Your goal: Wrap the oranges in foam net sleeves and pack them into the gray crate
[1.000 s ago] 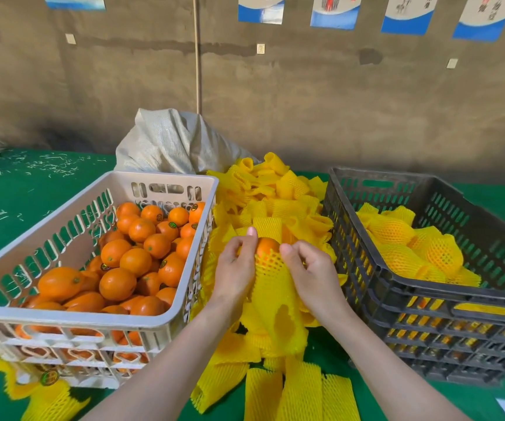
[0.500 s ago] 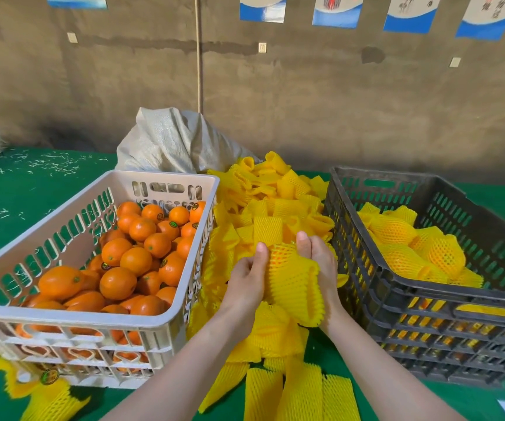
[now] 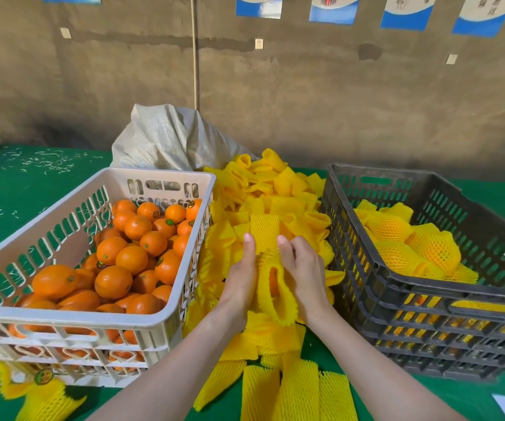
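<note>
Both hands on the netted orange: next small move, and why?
Probably carry it right into the gray crate. The left hand and right hand hold the sleeved orange between them, net around it, only a sliver of peel showing; wrapped oranges already lie there.

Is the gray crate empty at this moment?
No, several wrapped oranges in yellow foam net lie inside the gray crate.

Orange [image 3: 273, 281] peeks through yellow sleeve [image 3: 280, 308] — beside gray crate [image 3: 427, 287].
</note>
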Demonstrator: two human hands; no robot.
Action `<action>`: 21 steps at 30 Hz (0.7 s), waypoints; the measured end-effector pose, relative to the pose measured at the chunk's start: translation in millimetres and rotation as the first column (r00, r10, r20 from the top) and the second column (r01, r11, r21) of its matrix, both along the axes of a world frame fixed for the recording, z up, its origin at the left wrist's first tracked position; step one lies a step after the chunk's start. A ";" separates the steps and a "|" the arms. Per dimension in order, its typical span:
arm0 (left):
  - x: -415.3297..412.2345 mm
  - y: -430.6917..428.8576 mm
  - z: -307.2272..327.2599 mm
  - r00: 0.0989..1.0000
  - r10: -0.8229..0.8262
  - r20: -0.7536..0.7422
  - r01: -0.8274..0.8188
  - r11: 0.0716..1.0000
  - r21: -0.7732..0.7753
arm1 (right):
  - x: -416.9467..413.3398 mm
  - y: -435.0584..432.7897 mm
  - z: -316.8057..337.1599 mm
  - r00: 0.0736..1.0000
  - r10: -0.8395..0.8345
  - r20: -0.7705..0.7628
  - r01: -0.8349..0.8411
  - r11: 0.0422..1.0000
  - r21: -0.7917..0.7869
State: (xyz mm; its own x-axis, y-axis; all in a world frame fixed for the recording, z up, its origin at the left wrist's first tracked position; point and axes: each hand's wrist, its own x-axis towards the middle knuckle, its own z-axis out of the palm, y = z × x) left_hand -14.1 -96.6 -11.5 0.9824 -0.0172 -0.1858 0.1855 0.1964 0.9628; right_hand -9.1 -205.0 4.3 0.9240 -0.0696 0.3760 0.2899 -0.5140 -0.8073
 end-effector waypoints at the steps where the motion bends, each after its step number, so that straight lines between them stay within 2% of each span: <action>1: -1.3 0.4 -1.2 0.999 -0.034 0.021 0.034 0.999 -0.002 | 0.0 0.5 -0.8 1.000 0.000 -0.003 0.000 0.999 -0.034; 3: -2.0 2.7 -3.4 0.997 -0.041 0.068 0.043 0.999 -0.020 | -1.8 1.0 -1.9 1.000 -0.001 0.014 0.002 1.000 -0.027; 6: -1.1 8.1 0.8 0.998 -0.035 0.061 0.040 0.995 -0.086 | -4.6 0.1 -3.7 0.998 -0.035 0.046 0.034 0.999 0.025; 10: 1.0 14.8 -2.3 0.989 -0.124 0.075 0.134 0.980 -0.149 | 0.4 0.1 -4.3 0.998 -0.057 0.029 0.051 0.983 0.177; 17: 2.2 20.5 -3.6 0.955 -0.270 0.125 0.293 0.928 -0.233 | 14.2 -10.4 -1.6 0.971 0.235 -0.036 -0.217 0.938 0.270; 21: 4.0 16.6 -4.6 0.958 -0.251 0.141 0.277 0.937 -0.212 | 12.8 -7.7 -2.3 0.974 0.221 -0.058 -0.184 0.908 0.377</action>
